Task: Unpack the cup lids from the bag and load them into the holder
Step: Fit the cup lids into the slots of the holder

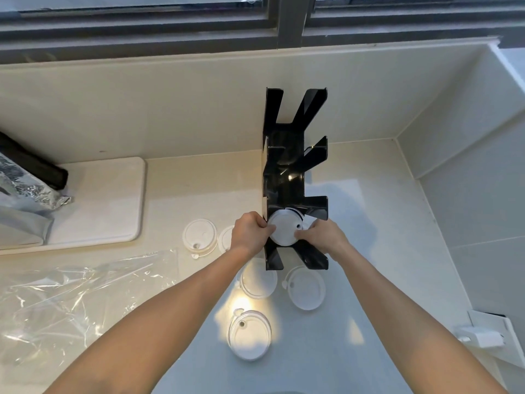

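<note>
white lid (pixel 284 229) sat at frame centre, in the nearest slot of the black holder (pixel 287 180) | my left hand (pixel 250 233) and right hand (pixel 322 237) each pinched its rim | four loose lids (pixel 250 334) lay below and left on the counter (pixel 383 251) | clear bag (pixel 71 302) lay crumpled at lower left

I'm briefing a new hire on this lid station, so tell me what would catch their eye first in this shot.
First, the tall black holder at centre against the back wall, with both hands pressing a white lid into its nearest slot: left hand on the lid's left edge, right hand on its right. Next, the loose lids scattered on the pale counter around the holder's base, and the crumpled clear bag lying at lower left.
</note>
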